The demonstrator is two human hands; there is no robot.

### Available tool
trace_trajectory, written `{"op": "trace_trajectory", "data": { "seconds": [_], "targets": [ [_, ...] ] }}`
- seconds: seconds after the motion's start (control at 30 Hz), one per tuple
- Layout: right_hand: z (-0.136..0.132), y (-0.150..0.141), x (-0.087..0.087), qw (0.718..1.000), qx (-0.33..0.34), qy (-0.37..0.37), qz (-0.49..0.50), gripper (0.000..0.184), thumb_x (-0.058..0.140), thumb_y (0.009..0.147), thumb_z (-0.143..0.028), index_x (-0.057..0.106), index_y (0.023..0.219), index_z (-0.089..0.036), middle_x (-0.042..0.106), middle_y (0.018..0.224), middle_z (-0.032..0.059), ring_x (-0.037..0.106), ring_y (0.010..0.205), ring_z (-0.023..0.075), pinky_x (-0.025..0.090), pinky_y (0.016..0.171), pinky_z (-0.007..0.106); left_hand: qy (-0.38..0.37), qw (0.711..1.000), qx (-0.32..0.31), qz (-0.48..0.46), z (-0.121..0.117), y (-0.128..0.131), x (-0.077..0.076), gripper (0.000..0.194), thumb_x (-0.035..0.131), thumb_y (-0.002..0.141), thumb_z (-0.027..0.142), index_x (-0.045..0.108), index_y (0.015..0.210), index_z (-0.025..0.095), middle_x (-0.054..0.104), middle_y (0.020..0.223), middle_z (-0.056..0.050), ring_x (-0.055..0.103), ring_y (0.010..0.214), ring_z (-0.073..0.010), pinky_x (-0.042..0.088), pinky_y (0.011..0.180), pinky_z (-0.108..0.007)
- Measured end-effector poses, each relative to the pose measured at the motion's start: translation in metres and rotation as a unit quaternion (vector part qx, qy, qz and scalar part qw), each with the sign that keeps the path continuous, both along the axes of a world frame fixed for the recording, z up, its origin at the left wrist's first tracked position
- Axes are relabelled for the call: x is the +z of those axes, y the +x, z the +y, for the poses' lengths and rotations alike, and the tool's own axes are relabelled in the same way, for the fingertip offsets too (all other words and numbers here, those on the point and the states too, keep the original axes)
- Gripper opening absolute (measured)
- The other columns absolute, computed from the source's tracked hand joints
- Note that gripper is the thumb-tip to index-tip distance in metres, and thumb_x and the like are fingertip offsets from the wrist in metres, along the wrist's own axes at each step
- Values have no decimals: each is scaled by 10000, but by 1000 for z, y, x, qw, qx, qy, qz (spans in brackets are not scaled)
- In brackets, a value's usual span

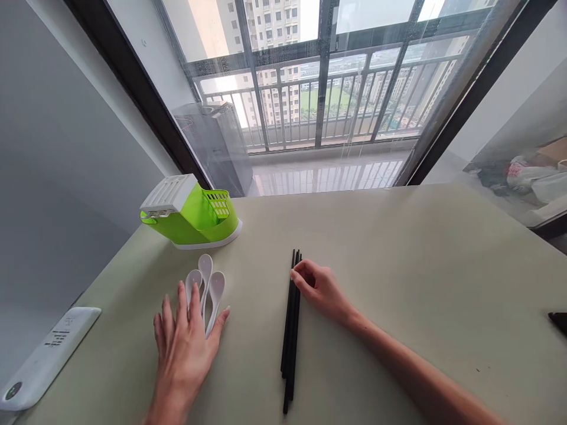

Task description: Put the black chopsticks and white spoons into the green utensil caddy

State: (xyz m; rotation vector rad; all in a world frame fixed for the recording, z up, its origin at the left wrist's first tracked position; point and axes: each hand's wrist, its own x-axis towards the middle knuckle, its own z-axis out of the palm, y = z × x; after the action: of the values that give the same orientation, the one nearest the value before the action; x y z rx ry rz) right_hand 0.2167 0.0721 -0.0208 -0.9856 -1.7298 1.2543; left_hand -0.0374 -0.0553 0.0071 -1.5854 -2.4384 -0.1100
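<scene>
Three white spoons [217,287] lie side by side on the table, bowls pointing away from me. My left hand [186,336] rests over their handles with its fingers spread and open, hiding part of them. To the right, several black chopsticks [290,342] lie in a loose bundle, their near ends uneven. My right hand [319,289] is closed in a pinch at the far end of the chopsticks, thumb and forefinger together on them. How many sticks are between the fingertips is hidden.
A green and white utensil holder [208,230] stands at the table's back left. A white elongated device [53,354] lies along the left edge. Something dark [559,321] shows at the right edge. Behind the pale table [398,248] is a glass door to a balcony.
</scene>
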Motion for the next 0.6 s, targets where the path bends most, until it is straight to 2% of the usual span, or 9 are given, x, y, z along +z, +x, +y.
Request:
{"op": "trace_trajectory", "data": {
  "seconds": [0.1,0.2,0.4,0.6],
  "targets": [
    [0,0,-1,1000,1,3,-1,224,520,963,-361,538,795,-213,445,608,-61,374,554,106,294,524,248,-28,999,-14,-5,-2,1,-2,816,252,967,589,384,1559,43,308,1666,-113,89,1547,-439,102,1235,-618],
    [0,0,0,1000,2,3,-4,224,518,962,-358,538,793,-213,444,604,-63,373,552,105,292,521,247,-51,999,-11,-6,-3,0,-4,799,243,980,587,400,1558,57,318,1664,-82,49,1555,-437,73,1236,-636],
    [-1,0,2,1000,2,2,-10,235,518,961,-374,531,786,-217,439,601,-62,375,550,108,294,527,254,-60,998,-15,22,-7,0,-4,745,337,972,560,455,1533,83,338,1650,-121,79,1550,-457,94,1212,-683],
    [-1,0,4,1000,7,2,-15,257,511,962,-407,527,786,-220,444,607,-57,382,553,114,298,533,264,-49,998,-23,19,-22,-1,-6,719,401,955,563,492,1509,113,343,1642,-165,75,1555,-455,121,1203,-688]
  ]
}}
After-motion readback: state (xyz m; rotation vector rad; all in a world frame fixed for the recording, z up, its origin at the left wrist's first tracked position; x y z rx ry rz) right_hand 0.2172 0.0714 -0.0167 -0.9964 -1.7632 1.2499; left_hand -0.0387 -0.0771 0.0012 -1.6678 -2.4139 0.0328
